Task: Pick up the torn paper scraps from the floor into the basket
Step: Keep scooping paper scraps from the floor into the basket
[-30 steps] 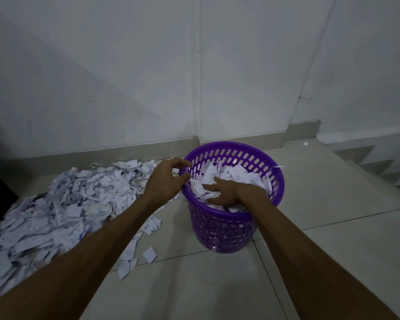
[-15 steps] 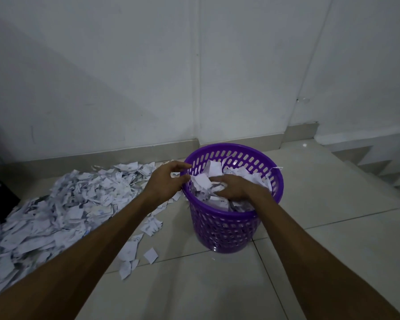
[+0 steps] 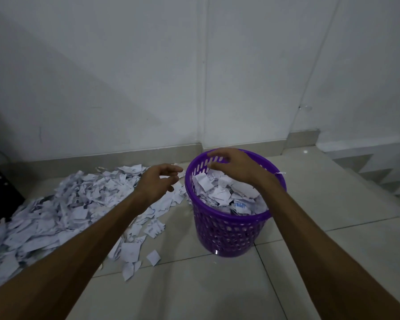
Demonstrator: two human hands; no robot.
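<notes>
Head cam has the purple basket (image 3: 231, 229) standing on the tiled floor (image 3: 333, 262), already stuffed near the rim with torn paper scraps; the big pile of scraps (image 3: 62, 204) sprawls to the left of the basket, a few strays just in front of the pile. Right hand (image 3: 237, 166) hovers over the basket mouth, fingers loose, holding nothing; left hand (image 3: 158, 182) hangs just left of the rim, fingers relaxed, also empty as far as I can tell. Scraps look feather-light, floppy and slippery against each other, so pinching singles would be slow; I'd scoop a bunch from underneath with both palms and squeeze it lightly, since loose bits will flutter out; basket looks tippy too.
</notes>
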